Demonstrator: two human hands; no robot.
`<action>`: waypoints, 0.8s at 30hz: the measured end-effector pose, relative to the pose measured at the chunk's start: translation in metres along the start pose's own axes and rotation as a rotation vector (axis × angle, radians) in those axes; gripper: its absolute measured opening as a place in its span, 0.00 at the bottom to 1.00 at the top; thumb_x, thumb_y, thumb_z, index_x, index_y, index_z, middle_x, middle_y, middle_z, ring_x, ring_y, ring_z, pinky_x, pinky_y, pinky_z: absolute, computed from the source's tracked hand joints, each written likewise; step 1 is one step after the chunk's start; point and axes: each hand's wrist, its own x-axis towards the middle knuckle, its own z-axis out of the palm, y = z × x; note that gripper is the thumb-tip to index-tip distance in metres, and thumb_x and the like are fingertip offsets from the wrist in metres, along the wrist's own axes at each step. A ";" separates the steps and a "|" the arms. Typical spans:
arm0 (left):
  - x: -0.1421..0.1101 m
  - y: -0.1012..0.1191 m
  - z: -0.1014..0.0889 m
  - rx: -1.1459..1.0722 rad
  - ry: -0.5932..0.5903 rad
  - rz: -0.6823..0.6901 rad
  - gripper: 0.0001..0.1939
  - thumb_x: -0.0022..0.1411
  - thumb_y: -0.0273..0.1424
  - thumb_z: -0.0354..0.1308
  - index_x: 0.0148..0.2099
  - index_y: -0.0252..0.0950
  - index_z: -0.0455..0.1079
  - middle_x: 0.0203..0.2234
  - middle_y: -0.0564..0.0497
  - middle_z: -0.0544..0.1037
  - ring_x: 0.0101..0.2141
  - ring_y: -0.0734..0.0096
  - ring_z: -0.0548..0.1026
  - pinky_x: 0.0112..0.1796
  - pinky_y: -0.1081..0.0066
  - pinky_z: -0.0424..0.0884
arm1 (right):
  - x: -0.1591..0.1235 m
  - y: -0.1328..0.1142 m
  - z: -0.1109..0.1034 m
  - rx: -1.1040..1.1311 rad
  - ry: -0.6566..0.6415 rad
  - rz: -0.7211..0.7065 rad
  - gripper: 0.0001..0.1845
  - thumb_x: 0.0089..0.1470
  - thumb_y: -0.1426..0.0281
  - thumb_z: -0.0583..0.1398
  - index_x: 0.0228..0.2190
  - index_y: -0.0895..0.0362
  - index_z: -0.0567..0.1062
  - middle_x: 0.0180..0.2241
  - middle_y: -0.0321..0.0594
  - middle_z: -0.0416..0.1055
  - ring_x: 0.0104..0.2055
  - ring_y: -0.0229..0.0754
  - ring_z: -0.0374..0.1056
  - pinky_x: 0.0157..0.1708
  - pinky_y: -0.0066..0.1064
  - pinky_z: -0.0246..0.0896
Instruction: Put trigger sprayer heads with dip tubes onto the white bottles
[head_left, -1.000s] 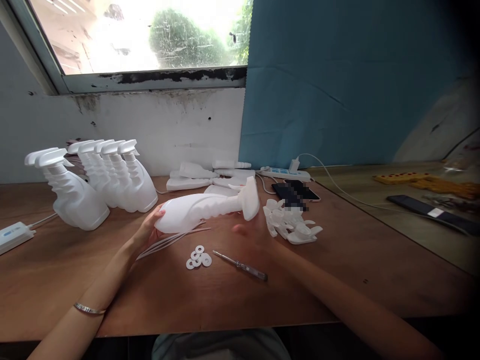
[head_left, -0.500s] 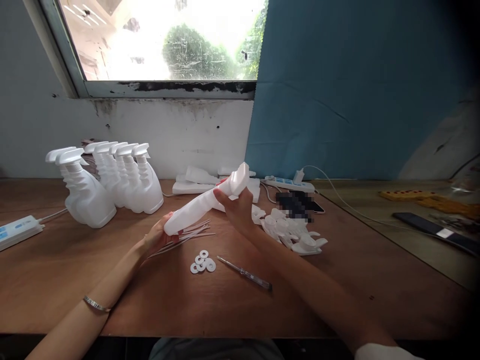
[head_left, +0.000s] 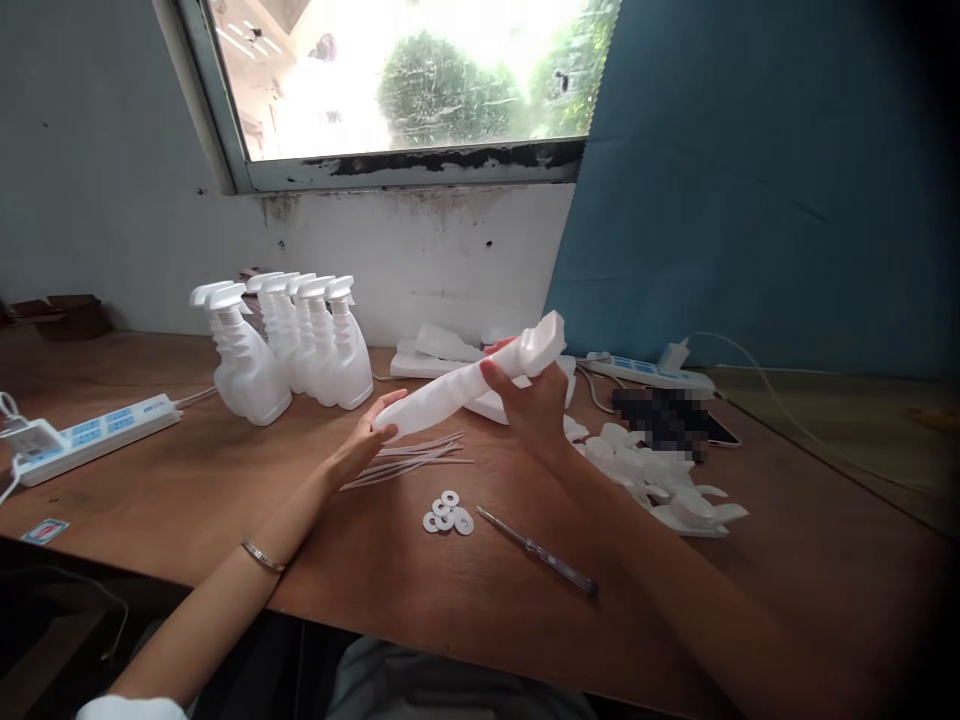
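Observation:
A white spray bottle [head_left: 457,388] with its trigger head on is held slanted above the wooden table [head_left: 172,500], head end up to the right. My right hand [head_left: 531,410] is wrapped round its neck just below the trigger head. My left hand [head_left: 364,440] touches the bottle's base with fingers loosely stretched. Under the bottle lie thin white dip tubes [head_left: 412,458]. Several white washers [head_left: 448,514] and a slim screwdriver [head_left: 538,551] rest in front of my hands.
Several finished spray bottles [head_left: 289,340] stand at the back left. Loose trigger heads [head_left: 660,485] are piled right of my hand, near a phone [head_left: 671,420]. Empty bottles [head_left: 442,350] lie by the wall. A power strip [head_left: 94,432] sits at left, another [head_left: 645,372] at back.
My right hand took hold of the bottle's neck and tilted the head end upward. The camera turned left, shifting everything right in view. My left hand loosened to fingertips at the base.

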 end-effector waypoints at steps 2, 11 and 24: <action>-0.001 0.002 0.002 0.248 0.003 0.078 0.33 0.42 0.39 0.66 0.51 0.37 0.64 0.50 0.42 0.67 0.50 0.53 0.64 0.50 0.59 0.58 | 0.000 0.002 0.002 0.027 -0.010 0.003 0.20 0.42 0.57 0.62 0.36 0.55 0.70 0.36 0.38 0.71 0.32 0.39 0.67 0.32 0.32 0.63; -0.011 0.008 0.041 0.751 0.030 0.278 0.32 0.48 0.35 0.62 0.56 0.38 0.57 0.47 0.45 0.69 0.43 0.56 0.69 0.43 0.63 0.63 | -0.010 0.005 0.010 0.101 -0.092 0.075 0.24 0.44 0.58 0.61 0.42 0.55 0.67 0.36 0.40 0.70 0.31 0.39 0.67 0.31 0.33 0.66; -0.024 0.030 -0.077 0.633 0.820 0.290 0.23 0.39 0.33 0.67 0.41 0.36 0.70 0.34 0.49 0.75 0.38 0.63 0.71 0.40 0.72 0.66 | -0.027 0.027 -0.022 -0.209 -0.377 -0.090 0.17 0.49 0.65 0.58 0.42 0.55 0.64 0.43 0.44 0.68 0.45 0.47 0.65 0.45 0.43 0.61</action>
